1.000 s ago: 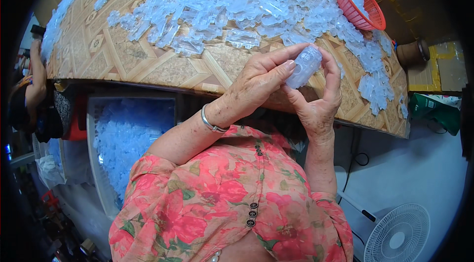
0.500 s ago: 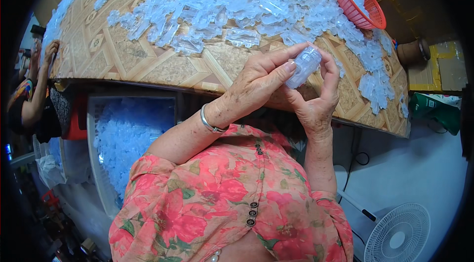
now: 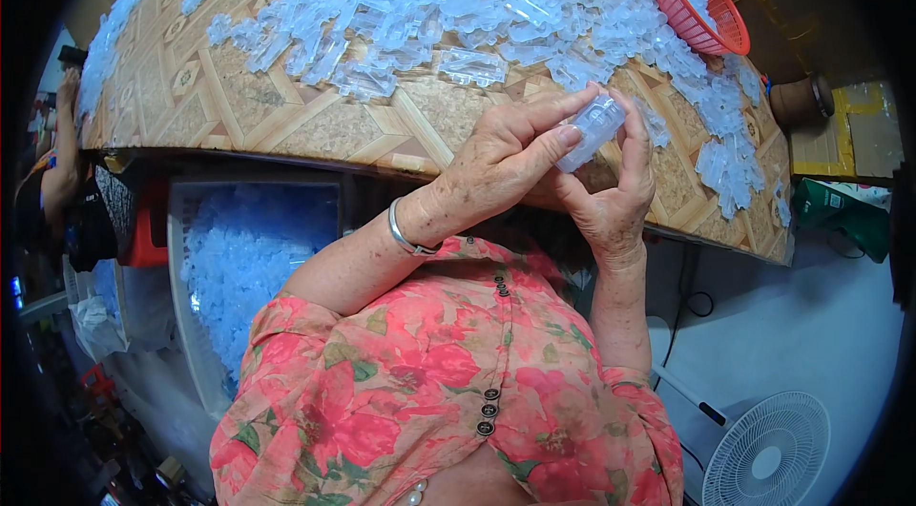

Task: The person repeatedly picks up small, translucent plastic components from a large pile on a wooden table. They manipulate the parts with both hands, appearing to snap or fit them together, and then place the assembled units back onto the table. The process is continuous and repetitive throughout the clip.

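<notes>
A clear, roughly cylindrical plastic piece is held between both hands, just above the table's near edge. My left hand grips its left side, with the thumb across its surface and the fingers reaching to its upper end. My right hand holds it from the right and below, thumb and fingers curled round it. On the table beyond lie many clear plastic pieces, spread in a loose heap; one flat piece lies at the heap's near side.
A red plastic basket with clear pieces stands at the far right. Left below the table edge is a white crate full of bluish clear pieces. A white fan stands lower right. Another person's arm is at the far left.
The clear piece has tilted slightly in my fingers, and my hands have barely shifted. At the far left, the other person's arm has moved up along the table edge.
</notes>
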Available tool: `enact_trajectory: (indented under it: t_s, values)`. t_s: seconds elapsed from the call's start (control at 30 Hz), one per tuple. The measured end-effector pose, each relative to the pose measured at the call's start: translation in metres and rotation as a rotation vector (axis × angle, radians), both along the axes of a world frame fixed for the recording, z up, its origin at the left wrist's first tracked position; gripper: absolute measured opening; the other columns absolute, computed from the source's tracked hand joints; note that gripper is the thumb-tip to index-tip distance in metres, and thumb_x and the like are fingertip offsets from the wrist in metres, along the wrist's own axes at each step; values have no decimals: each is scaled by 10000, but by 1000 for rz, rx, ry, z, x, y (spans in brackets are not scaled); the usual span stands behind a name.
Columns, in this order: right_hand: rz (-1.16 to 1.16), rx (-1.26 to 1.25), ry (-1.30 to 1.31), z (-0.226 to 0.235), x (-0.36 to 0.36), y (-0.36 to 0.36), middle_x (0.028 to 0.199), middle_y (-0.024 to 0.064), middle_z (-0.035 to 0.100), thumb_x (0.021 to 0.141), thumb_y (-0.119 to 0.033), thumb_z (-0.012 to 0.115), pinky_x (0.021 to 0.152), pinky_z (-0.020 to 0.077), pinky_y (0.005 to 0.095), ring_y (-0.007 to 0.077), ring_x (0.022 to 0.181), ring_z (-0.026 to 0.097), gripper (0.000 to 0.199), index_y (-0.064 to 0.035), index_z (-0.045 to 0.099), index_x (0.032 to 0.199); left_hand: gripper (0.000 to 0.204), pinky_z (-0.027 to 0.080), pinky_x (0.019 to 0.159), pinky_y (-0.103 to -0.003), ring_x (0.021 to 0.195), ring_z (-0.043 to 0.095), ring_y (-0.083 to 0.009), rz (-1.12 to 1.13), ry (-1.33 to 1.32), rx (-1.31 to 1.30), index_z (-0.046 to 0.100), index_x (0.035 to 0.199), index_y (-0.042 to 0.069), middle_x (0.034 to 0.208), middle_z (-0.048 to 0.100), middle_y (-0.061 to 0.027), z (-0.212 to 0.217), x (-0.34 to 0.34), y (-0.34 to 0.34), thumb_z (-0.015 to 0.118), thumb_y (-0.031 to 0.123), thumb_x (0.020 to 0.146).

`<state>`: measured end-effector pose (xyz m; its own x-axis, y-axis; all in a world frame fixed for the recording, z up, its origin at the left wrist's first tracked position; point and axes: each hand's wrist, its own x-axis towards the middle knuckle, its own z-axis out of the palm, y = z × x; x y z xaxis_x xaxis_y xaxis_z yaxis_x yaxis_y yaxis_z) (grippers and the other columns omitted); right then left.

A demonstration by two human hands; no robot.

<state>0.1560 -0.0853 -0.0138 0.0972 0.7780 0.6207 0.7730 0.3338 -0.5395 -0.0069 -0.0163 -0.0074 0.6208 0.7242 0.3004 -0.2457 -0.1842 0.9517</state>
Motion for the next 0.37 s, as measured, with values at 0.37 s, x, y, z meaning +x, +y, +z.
enact_trajectory:
  t_s: [0.37]
  values:
    - [8,-30,46,-4,-1,-1,1330,155,589,682,-245,881,1034,450,454,354,1205,568,845,-29,486,1397,395,431,1026,-271,1192,559,-153,-147,38,-268,581,1412,63,1363,626,-110,3,-9,6,563,196,1040]
